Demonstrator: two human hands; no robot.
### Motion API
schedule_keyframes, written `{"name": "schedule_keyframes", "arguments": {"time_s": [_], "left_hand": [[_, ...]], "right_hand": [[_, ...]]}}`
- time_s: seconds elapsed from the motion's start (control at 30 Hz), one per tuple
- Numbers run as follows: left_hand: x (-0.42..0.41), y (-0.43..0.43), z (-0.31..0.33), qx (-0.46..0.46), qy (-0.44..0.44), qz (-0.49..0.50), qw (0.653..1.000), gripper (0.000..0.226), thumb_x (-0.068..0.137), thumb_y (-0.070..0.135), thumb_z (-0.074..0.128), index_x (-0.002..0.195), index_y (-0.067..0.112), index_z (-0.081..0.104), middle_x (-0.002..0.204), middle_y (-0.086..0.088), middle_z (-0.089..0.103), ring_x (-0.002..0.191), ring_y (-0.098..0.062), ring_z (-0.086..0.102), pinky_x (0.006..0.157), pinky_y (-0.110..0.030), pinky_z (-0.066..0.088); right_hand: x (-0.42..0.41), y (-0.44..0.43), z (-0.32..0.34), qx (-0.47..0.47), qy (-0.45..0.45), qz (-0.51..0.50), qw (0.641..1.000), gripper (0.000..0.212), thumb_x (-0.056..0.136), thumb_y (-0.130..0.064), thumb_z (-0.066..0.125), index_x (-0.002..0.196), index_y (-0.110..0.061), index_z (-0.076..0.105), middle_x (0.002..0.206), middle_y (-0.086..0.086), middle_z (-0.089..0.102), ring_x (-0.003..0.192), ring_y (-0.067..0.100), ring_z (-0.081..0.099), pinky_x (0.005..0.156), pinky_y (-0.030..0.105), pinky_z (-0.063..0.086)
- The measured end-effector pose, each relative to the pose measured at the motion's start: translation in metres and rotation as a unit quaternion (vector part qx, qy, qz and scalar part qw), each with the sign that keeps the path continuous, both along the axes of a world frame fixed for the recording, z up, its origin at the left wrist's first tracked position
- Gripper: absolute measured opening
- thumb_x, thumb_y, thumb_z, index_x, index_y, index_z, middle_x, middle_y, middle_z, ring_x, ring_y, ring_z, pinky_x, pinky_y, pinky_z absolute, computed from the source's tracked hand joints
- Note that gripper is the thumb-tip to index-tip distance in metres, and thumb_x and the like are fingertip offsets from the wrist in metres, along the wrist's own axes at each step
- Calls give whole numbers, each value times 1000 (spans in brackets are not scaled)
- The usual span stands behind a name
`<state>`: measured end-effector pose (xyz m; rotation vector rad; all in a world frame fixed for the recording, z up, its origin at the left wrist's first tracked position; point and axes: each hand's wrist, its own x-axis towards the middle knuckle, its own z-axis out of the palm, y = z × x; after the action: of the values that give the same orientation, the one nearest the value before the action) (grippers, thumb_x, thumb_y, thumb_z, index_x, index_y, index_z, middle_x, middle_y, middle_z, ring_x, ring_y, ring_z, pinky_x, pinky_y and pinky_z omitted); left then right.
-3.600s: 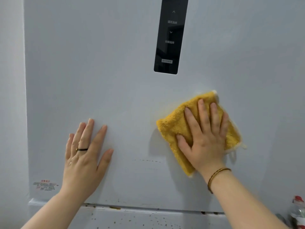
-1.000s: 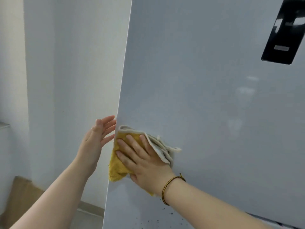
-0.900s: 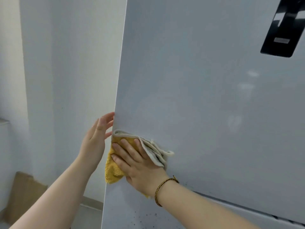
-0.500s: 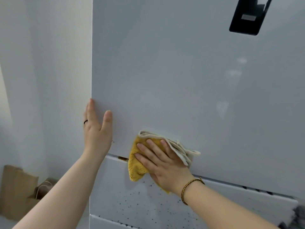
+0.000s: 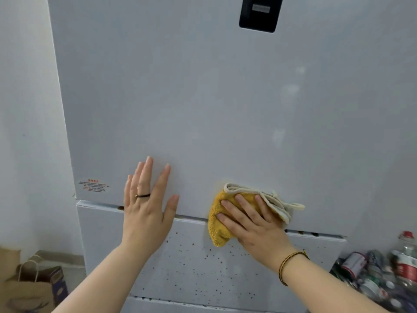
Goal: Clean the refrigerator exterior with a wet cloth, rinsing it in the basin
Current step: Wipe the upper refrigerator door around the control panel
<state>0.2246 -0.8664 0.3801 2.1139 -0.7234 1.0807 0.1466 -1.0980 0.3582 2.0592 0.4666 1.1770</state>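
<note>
The white refrigerator [image 5: 203, 98] fills the view, with a black control panel [image 5: 259, 14] near the top. My right hand [image 5: 255, 227] presses a folded yellow cloth [image 5: 217, 224] with a pale edge flat against the seam between the upper door and the lower drawer [image 5: 191, 267]. Straight fingers lie over the cloth. My left hand [image 5: 146, 211], wearing a dark ring, rests flat with spread fingers on the upper door's bottom edge, left of the cloth. Brown specks dot the lower drawer front. No basin is in view.
A red-lettered sticker [image 5: 93, 185] sits at the door's lower left corner. A white wall [image 5: 27, 132] stands left of the refrigerator. Brown paper bags [image 5: 29, 283] lie on the floor at lower left. Several bottles and cans [image 5: 379, 272] crowd the lower right.
My right hand slid the cloth right along the door's bottom edge, away from the left side. My left hand left the door's side edge and now lies flat on its front.
</note>
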Motion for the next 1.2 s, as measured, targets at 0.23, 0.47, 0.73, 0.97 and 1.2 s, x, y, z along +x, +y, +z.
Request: {"name": "schedule_keyframes", "arguments": {"time_s": [0.23, 0.47, 0.73, 0.97, 1.2], "left_hand": [[-4, -11, -8, 53, 48, 19, 997, 61, 93, 55, 11, 134, 14, 29, 143, -12, 17, 141, -12, -8, 112, -23, -5], [-14, -5, -3, 83, 87, 14, 993, 68, 91, 59, 8, 136, 13, 30, 144, -12, 21, 134, -19, 1, 111, -21, -11], [-63, -43, 38, 85, 92, -239, 963, 69, 75, 79, 16, 137, 48, 15, 146, 28, 17, 135, 9, -7, 108, -13, -15], [-66, -50, 75, 28, 217, -366, 905, 54, 37, 91, 47, 77, 58, 60, 113, 55, 34, 118, 32, 8, 104, -10, 9], [-74, -49, 92, -106, 298, -286, 904, 15, 81, 25, 64, 71, 18, 55, 65, 5, 57, 63, -11, 52, 52, -13, 40]], "right_hand": [[-45, -47, -8, 92, 15, -45, 995, 35, 99, -13, 21, 125, -19, 43, 151, 5, 17, 144, 24, 2, 113, 48, 11], [-91, -32, 1, 483, 0, -27, 875, 40, 76, -16, 41, 113, -23, 56, 134, -9, 46, 133, 9, 30, 104, 25, 34], [-117, 0, 83, 838, 253, 65, 479, 25, 89, 6, 48, 81, -17, 57, 56, -20, 60, 50, -6, 54, 44, 2, 37], [-93, 21, 102, 852, 289, 14, 436, 21, 92, -7, 48, 111, -13, 55, 101, -2, 49, 102, 21, 52, 80, 24, 42], [-108, 28, 89, 837, 383, 332, 205, 71, 60, -48, 80, 115, -7, 64, 109, 12, 68, 100, 23, 66, 77, 29, 55]]}}
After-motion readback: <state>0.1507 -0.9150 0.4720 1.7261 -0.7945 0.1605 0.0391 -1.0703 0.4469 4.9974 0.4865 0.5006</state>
